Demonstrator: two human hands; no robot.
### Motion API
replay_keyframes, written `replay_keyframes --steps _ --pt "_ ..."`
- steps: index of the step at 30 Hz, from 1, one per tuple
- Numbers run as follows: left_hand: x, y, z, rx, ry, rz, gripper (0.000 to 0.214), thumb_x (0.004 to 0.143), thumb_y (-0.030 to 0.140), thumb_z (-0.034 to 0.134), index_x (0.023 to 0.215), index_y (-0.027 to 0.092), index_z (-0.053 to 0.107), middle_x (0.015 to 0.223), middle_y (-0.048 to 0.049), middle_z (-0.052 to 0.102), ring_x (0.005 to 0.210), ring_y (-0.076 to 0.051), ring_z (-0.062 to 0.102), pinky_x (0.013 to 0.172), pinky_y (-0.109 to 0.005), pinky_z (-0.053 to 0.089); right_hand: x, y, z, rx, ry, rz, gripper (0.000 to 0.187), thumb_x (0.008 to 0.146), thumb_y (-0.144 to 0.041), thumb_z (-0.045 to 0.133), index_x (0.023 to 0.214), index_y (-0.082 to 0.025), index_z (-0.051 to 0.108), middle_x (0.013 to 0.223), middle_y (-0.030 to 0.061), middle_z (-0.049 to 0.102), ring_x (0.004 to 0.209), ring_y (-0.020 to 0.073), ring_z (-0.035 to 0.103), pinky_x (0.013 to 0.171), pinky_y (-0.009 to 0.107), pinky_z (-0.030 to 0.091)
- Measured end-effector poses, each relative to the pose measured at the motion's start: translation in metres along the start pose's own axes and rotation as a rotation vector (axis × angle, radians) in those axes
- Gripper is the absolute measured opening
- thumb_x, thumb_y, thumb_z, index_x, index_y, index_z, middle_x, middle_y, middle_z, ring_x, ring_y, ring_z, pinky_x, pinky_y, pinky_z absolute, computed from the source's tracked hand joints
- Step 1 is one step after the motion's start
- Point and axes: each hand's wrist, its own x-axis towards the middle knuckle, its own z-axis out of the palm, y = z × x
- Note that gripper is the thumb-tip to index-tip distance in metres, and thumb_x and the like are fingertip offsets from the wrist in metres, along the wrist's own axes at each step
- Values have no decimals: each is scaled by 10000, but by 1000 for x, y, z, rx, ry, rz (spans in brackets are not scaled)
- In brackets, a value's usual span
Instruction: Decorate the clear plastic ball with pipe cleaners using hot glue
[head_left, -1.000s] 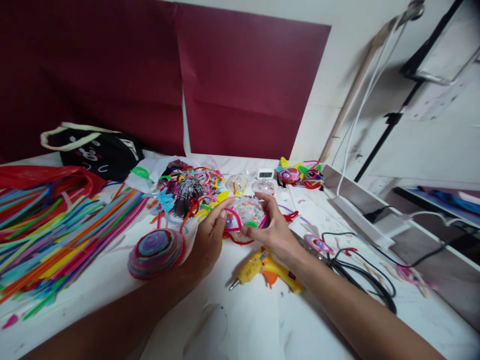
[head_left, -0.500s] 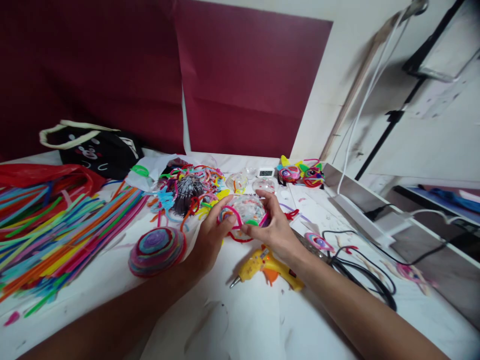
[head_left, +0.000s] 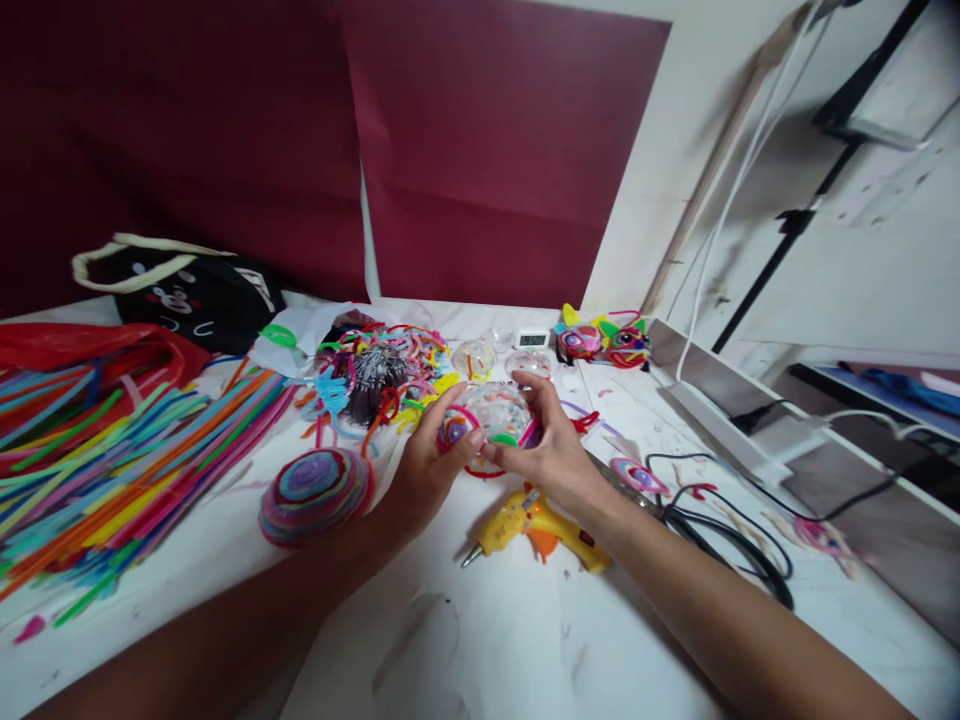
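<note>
Between my two hands is a clear plastic dome with pink pipe cleaner along its edge and a green spot at the front. My left hand grips its left side, by a purple-and-pink coiled eye shape. On the opposite side my right hand closes round the rim, thumb at the front. Just below lies a yellow hot glue gun, its nozzle pointing left. A dome wound with striped pipe cleaners rests beside my left forearm.
Bundles of pipe cleaners spread on the left, before a black bag. A tangled pipe-cleaner heap lies behind my hands, near a small digital timer. Black cable coils by my right forearm; a power strip sits beyond.
The clear dome is tilted slightly differently in my hands, showing more of the purple coiled eye. Both hands keep their hold, and the view has shifted a little.
</note>
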Motion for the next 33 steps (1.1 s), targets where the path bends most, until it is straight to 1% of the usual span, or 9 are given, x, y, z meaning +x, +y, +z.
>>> replay_keyframes --steps 4,8,12,15,17,21,24,28,33 --pt "1 -1 -1 99 -13 46 665 812 403 640 1399 173 431 1448 -97 460 1348 -288 389 1090 -343 322 -1 0 1 -13 -4 0 781 585 -190 780 1254 -241 381 1068 27 505 991 209 537 895 360 441" --pt "2 -6 -3 164 -36 109 702 824 440 613 1418 141 389 1484 -115 406 1378 -294 340 1130 -391 267 -1 -1 2 -10 0 2 777 578 -157 753 1251 -235 374 1065 25 502 990 207 542 891 359 445" --pt "3 -10 -5 159 -47 114 708 825 442 614 1421 139 382 1491 -119 396 1370 -307 354 1122 -408 286 0 -1 2 -11 3 3 783 570 -173 755 1251 -217 371 1082 35 498 1007 210 540 907 358 439" --pt "4 -12 -5 123 -54 101 707 821 435 621 1425 156 381 1495 -111 394 1367 -316 358 1099 -409 327 0 -1 3 -14 6 -3 785 565 -177 755 1249 -226 373 1077 31 499 1001 210 542 910 364 440" --pt "3 -12 -5 91 -49 95 709 814 427 630 1426 166 384 1483 -105 414 1368 -320 355 1086 -409 346 0 -1 3 -12 8 -4 783 564 -176 753 1247 -231 376 1068 28 500 998 211 541 912 369 439" --pt "2 -10 -4 30 -34 71 722 804 398 639 1439 179 374 1358 -97 552 1333 -313 405 1083 -415 344 0 -2 3 -15 10 6 792 561 -176 753 1256 -222 374 1060 34 506 992 218 536 915 379 432" --pt "1 -7 -2 12 -6 64 702 782 376 656 1413 174 424 1286 -94 604 1299 -310 442 1078 -411 345 0 2 3 -9 14 4 803 560 -177 761 1262 -220 373 1081 43 506 1002 224 532 916 381 429" --pt "2 -6 -1 -18 55 60 690 727 367 693 1359 173 499 1242 -85 631 1249 -315 489 1049 -406 375 1 7 4 24 10 -11 802 558 -182 768 1251 -238 370 1099 36 508 1015 219 538 915 367 434" --pt "4 -6 -1 -8 78 66 706 709 377 701 1353 167 503 1282 -91 609 1259 -331 479 1055 -434 371 0 5 7 55 14 -4 771 560 -194 767 1222 -238 373 1126 36 506 1030 210 540 932 358 434"
